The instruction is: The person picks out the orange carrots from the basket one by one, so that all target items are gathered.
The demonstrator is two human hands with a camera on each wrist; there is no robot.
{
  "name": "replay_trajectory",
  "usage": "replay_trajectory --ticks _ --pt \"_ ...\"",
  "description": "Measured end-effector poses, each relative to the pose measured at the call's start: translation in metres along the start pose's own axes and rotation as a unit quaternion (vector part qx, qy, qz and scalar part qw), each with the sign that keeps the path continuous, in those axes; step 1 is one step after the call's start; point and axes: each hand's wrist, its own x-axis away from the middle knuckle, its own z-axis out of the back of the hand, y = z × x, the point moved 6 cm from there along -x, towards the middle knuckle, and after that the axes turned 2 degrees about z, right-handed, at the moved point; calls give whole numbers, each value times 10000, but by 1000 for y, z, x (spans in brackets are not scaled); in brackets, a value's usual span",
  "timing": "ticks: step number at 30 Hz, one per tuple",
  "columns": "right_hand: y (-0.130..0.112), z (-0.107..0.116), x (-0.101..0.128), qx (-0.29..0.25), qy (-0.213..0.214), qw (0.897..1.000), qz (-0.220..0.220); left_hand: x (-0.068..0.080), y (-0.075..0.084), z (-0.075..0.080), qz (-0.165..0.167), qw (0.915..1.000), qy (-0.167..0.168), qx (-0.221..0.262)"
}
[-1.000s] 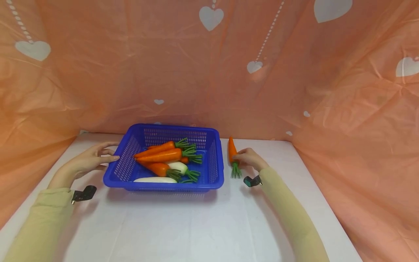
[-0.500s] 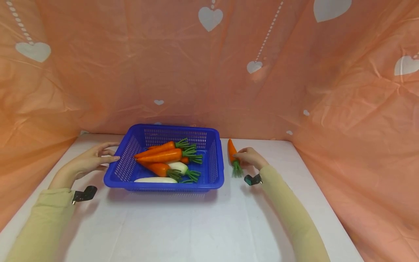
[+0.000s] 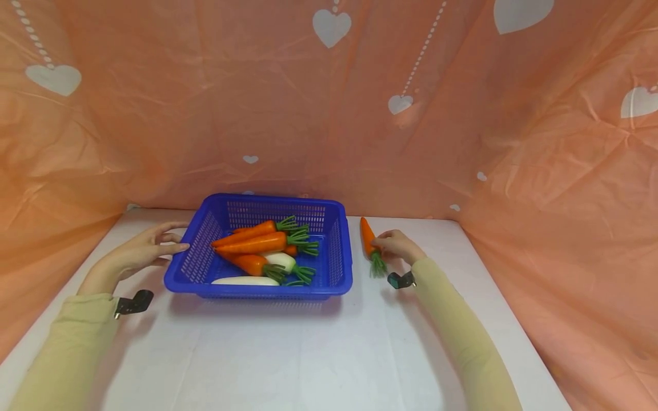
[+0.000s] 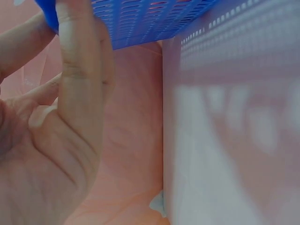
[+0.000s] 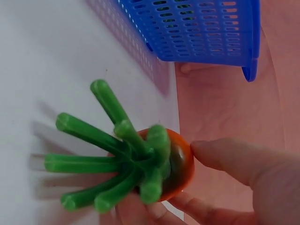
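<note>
On the table, my right hand (image 3: 400,245) holds an orange carrot (image 3: 367,235) near its green-stalked end. The right wrist view has the carrot's stalks (image 5: 136,159) facing the camera, with thumb and fingertips on opposite sides of the root. To the left, a blue plastic basket (image 3: 259,290) contains several carrots (image 3: 252,245) and white radishes (image 3: 245,281). My left hand (image 3: 136,251) touches that basket's left rim from outside, its fingers extended and spread. Seen from the left wrist, its fingers (image 4: 77,70) overlap the basket's blue rim (image 4: 49,16).
The white tabletop (image 3: 288,354) meets a peach curtain (image 3: 277,114) printed with white hearts along its back edge. More curtain (image 3: 581,228) hangs at the right side. A small camera sits on each wrist, the right one (image 3: 401,279) just behind the carrot.
My right hand has shifted slightly right with the carrot, whose stalk end has swung to the right. My left hand and the basket have barely moved.
</note>
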Motion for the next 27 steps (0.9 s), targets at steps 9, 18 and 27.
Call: replay_trajectory --ticks 9,18,27 --pt "1 1 -3 -67 58 9999 -71 1 2 -1 -33 10000 -24 -5" --pt "2 3 2 41 24 9999 91 0 1 -1 -25 10000 -33 -81" --pt "5 9 7 -38 -170 9990 414 1 1 0 7 10000 -26 -83"
